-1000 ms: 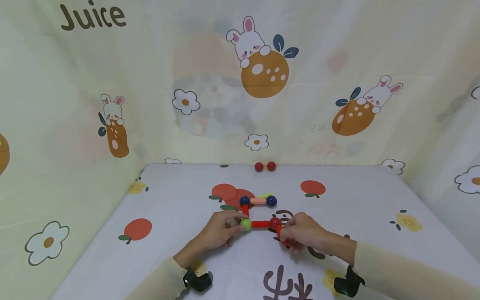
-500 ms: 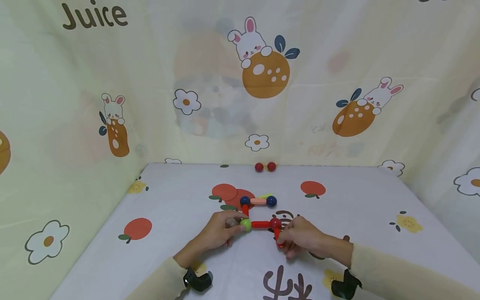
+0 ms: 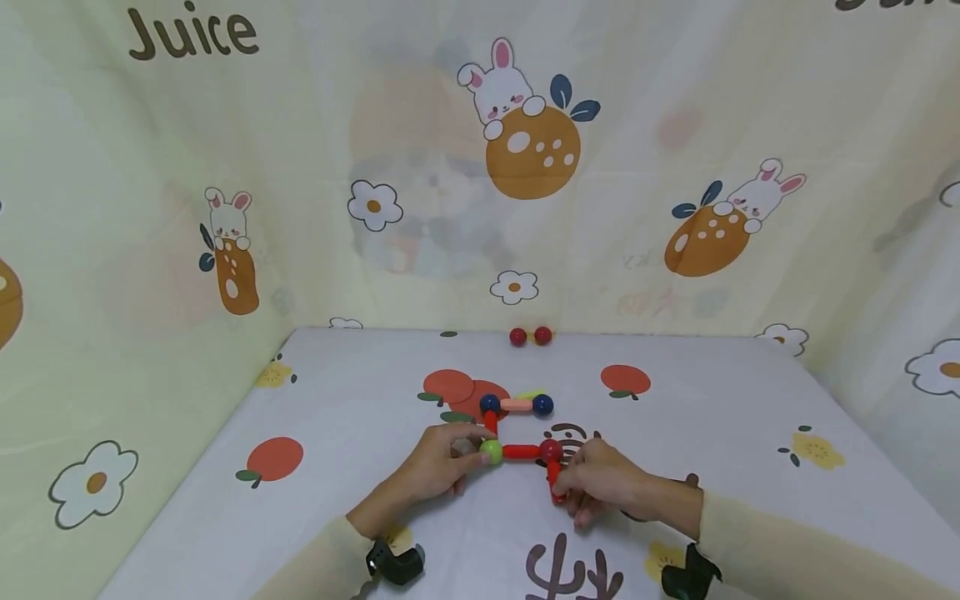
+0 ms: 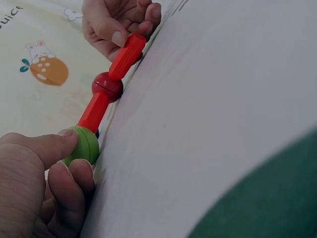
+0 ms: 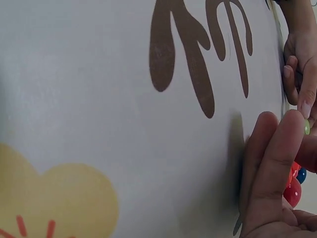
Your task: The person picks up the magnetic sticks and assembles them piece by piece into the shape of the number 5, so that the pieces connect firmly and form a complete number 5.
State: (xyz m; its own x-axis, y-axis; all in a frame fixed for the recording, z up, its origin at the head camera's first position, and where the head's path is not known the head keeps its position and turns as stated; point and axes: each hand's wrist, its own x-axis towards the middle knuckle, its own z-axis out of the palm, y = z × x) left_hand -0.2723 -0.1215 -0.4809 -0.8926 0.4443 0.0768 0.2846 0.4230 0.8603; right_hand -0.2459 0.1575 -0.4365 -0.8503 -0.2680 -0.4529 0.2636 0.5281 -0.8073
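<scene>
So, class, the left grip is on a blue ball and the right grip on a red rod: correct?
Not quite: the left grip is on a green ball, as the left wrist view shows. The right grip is on a red rod.

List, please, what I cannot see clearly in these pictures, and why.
- Right wrist view: the glossy green ball, mostly hidden by the left hand and right hand.
- Left wrist view: a dark blue ball, almost wholly hidden behind the green ball.
- Left wrist view: a dark green shape, blurred, cut off by edges, unidentifiable.
- Head view: brown printed letters, cut off by the top edge.
</scene>
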